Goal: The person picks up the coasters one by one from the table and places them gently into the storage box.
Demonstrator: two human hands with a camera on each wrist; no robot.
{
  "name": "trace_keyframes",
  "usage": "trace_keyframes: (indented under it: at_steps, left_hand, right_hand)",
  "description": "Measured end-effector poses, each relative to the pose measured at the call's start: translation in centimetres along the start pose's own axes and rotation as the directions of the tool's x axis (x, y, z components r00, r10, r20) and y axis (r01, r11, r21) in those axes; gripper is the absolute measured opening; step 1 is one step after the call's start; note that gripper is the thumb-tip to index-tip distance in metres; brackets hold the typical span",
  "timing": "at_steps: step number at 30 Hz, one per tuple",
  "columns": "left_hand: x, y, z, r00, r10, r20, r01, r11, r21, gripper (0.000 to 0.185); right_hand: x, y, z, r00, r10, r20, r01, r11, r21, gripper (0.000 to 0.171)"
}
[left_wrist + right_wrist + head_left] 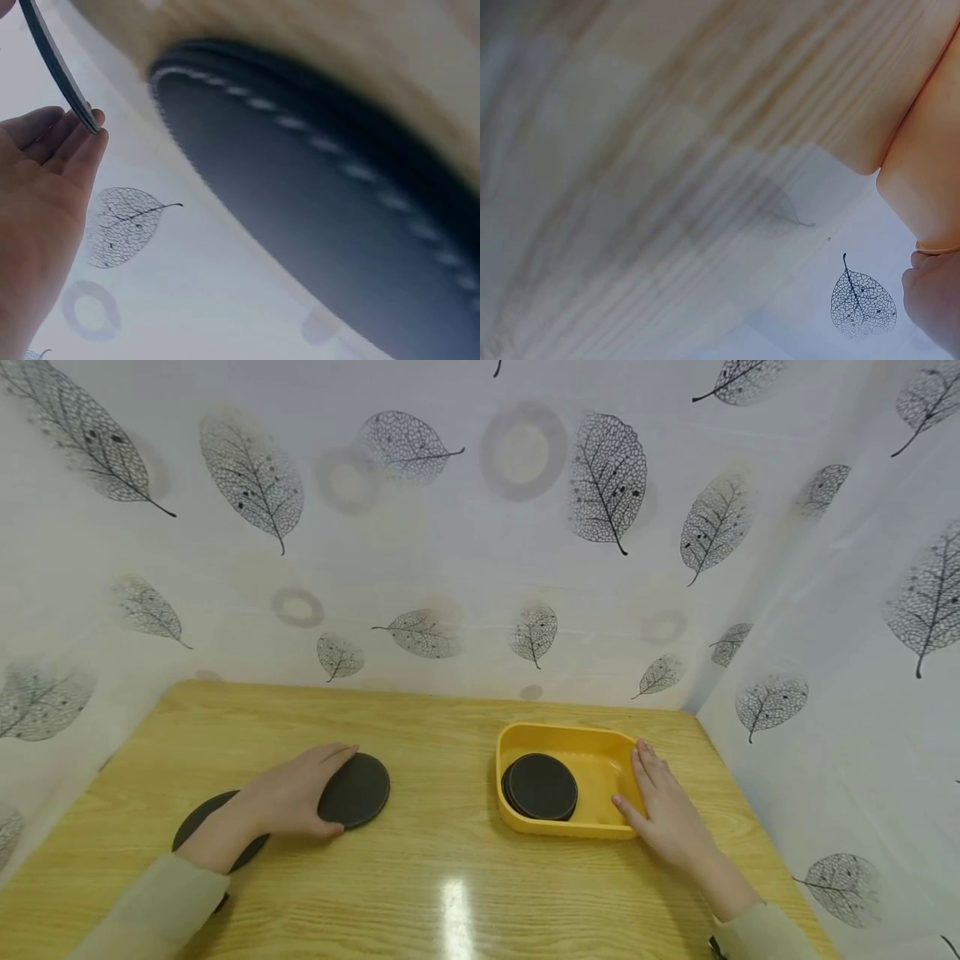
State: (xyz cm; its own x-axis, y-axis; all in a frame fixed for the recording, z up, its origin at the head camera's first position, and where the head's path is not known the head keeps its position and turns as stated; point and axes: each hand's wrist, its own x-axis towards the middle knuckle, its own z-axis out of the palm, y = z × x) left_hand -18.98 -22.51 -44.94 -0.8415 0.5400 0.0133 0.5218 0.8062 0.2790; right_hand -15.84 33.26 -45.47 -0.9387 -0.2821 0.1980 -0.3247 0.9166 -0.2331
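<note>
My left hand (pixel 300 789) grips a round black coaster (pixel 363 789) by its edge, thumb at the near side and fingers at the far side. In the left wrist view that coaster (pixel 56 64) appears edge-on against the fingertips. Beneath my left wrist lies another black coaster (pixel 202 822), partly hidden by the forearm; its pale edge stitching shows up close in the left wrist view. My right hand (pixel 667 814) holds the right end of a yellow box (pixel 570 829), thumb over the rim and fingers along the outside. Inside the box, at its left, sits a small stack of black coasters (pixel 542 787).
The light wooden table (pixel 420 893) carries the box on its right half. A white leaf-print sheet (pixel 465 543) rises behind the table and along its right side. A bright reflection lies on the near tabletop.
</note>
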Motion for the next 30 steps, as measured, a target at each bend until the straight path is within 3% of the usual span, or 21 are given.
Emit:
trace_keyframes:
  at_steps: [4, 22, 30]
  left_hand:
    - [0.5, 0.7, -0.3, 1.000, 0.008, -0.008, -0.008, 1.000, -0.005, 0.110]
    - [4.4, 4.2, -1.5, 0.987, 0.155, -0.053, -0.154, 0.988, 0.021, 0.114]
    - [6.4, 6.5, -1.9, 0.966, 0.248, -0.077, -0.246, 0.969, 0.025, 0.114]
  right_hand:
    - [0.0, -0.1, -0.1, 1.000, 0.004, 0.003, -0.004, 1.000, 0.004, 0.085]
    - [0.0, 0.2, 0.1, 1.000, 0.005, 0.001, -0.005, 1.000, 0.003, 0.085]
    - [0.0, -0.3, -0.3, 1.000, -0.017, -0.023, 0.017, 1.000, -0.005, 0.085]
